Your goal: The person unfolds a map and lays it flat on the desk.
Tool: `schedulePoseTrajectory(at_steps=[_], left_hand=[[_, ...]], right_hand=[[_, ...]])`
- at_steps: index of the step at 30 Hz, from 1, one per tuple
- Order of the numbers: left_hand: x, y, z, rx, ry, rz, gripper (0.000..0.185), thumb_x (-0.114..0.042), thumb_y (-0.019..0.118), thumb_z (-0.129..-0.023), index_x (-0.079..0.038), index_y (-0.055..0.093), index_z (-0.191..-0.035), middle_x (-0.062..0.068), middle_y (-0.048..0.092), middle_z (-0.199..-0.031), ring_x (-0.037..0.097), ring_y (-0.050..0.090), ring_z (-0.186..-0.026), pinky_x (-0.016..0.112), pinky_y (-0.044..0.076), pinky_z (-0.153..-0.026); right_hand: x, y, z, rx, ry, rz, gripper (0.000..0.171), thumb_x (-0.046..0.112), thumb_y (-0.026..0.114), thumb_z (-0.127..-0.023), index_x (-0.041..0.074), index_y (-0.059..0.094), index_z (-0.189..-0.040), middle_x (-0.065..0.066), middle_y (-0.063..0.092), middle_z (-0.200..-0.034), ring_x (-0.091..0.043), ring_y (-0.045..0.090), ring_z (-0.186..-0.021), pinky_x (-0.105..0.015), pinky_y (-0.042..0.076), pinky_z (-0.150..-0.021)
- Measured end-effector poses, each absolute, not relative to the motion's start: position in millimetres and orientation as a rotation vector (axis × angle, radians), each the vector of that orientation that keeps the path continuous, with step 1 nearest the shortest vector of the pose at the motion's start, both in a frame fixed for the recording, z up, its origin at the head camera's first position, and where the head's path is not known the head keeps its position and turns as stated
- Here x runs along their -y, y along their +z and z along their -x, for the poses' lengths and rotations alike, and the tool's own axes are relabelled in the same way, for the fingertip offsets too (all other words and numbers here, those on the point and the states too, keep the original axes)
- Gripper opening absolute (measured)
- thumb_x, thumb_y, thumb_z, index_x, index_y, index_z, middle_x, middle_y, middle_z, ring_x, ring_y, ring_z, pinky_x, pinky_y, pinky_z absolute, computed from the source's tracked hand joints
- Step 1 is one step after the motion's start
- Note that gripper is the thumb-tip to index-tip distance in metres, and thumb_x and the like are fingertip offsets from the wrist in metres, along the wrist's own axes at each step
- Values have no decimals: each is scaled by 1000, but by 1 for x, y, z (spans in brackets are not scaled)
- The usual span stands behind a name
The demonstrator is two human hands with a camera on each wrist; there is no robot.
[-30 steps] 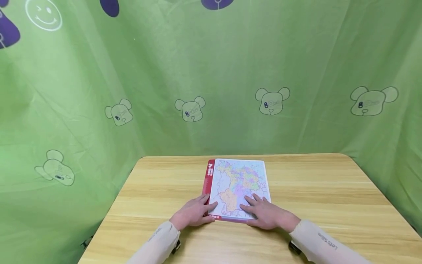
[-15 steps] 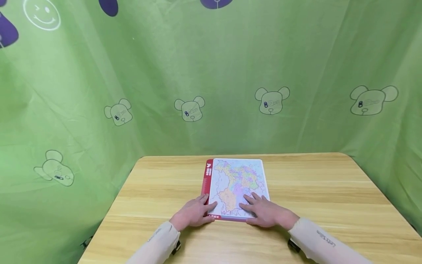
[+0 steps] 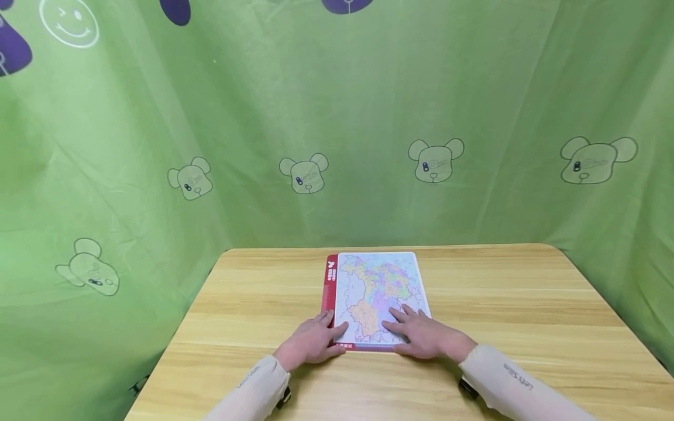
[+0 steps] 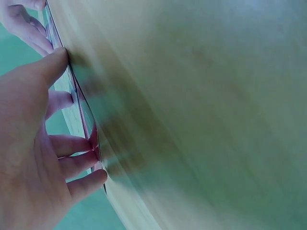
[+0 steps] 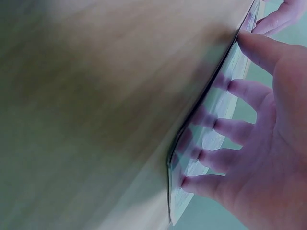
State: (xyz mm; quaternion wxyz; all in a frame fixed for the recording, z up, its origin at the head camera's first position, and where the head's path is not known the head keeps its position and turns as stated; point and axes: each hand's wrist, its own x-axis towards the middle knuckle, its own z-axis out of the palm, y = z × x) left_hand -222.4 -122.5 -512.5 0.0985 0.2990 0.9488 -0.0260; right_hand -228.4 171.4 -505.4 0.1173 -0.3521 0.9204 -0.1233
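Observation:
A white-bordered map sheet in pastel colours lies flat on the table, on top of a red-edged sheet that sticks out at its left and front edges. My left hand rests at the front left corner, thumb along the front edge and a finger on the map. At the front right, my right hand lies with spread fingers on the map and its thumb at the front edge. Both wrist views show straight fingers touching the thin, glossy sheets; neither hand curls round them.
The sheets lie on a wood-grain table, near its far middle. A green curtain printed with bear heads hangs behind the table and along its sides. A dark band shows under each sleeve.
The sheets have turned slightly, their far edge shifting left and the front right corner moving a little away from me. My right hand has moved slightly forward with them; my left hand stays nearly still.

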Motion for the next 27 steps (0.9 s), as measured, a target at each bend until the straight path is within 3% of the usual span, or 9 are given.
schedulePoseTrajectory(at_steps=[14,23,27], left_hand=[[129,-514,220,-2810,1,-893,62,-55,41,-95,-25,33,-149,14,24,-153,29,23,-140,42,29,-110],[140,-518,220,-2852,10,-875,71,-55,43,-94,-8,36,-146,15,27,-152,31,24,-139,41,27,-110],[145,-517,220,-2848,16,-883,71,-55,43,-95,-5,36,-145,16,28,-151,32,25,-139,43,27,-110]], right_hand=[[-171,-506,230,-2705,-338,1017,58,45,54,-94,13,45,-142,-22,28,-150,-50,20,-134,-67,21,-102],[-171,-500,228,-2699,-336,1028,58,42,54,-94,11,45,-142,-22,28,-150,-50,20,-134,-67,22,-102],[-170,-500,227,-2700,-321,1010,58,44,54,-94,12,45,-142,-22,28,-150,-50,20,-135,-66,22,-103]])
